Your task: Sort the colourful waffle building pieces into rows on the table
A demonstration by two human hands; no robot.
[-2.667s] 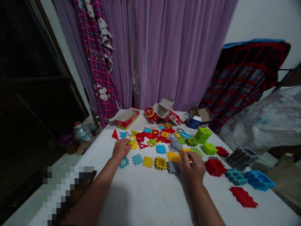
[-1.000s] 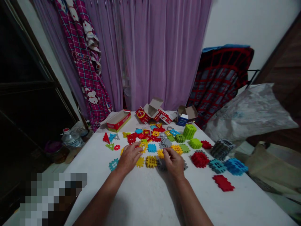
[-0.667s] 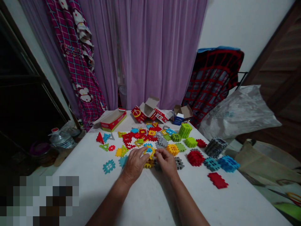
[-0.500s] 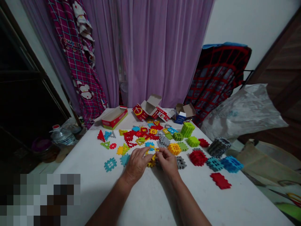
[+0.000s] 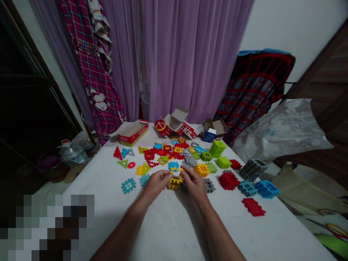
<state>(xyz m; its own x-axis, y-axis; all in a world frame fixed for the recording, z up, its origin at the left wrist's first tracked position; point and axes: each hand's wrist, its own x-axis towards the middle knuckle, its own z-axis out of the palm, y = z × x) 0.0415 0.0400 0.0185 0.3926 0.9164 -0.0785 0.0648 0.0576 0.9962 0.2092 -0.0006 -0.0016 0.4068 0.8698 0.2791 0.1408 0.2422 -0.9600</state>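
Observation:
Between my two hands, over the middle of the table, is a yellow interlocking toy block (image 5: 175,184) built from notched plastic panels. My left hand (image 5: 158,182) pinches its left side with thumb and fingers. On the opposite side, my right hand (image 5: 192,180) grips the right edge. A blue notched panel (image 5: 173,165) lies just beyond the block. Close to my right hand are a yellow-orange block (image 5: 202,170) and a grey window panel (image 5: 209,185), partly covered by the hand. Left of my left hand rests a teal window panel (image 5: 128,186).
Loose red pieces (image 5: 149,155) and other colours are scattered across the table's middle. Stacked green panels (image 5: 217,148), red panels (image 5: 228,180), grey panels (image 5: 253,169) and blue panels (image 5: 268,189) stand at the right. Opened cardboard boxes (image 5: 133,133) line the back edge.
My left hand has shifted slightly left and down, its fingers now bent at the block's side rather than reaching over the top. More of the yellow block shows. The view has tilted slightly.

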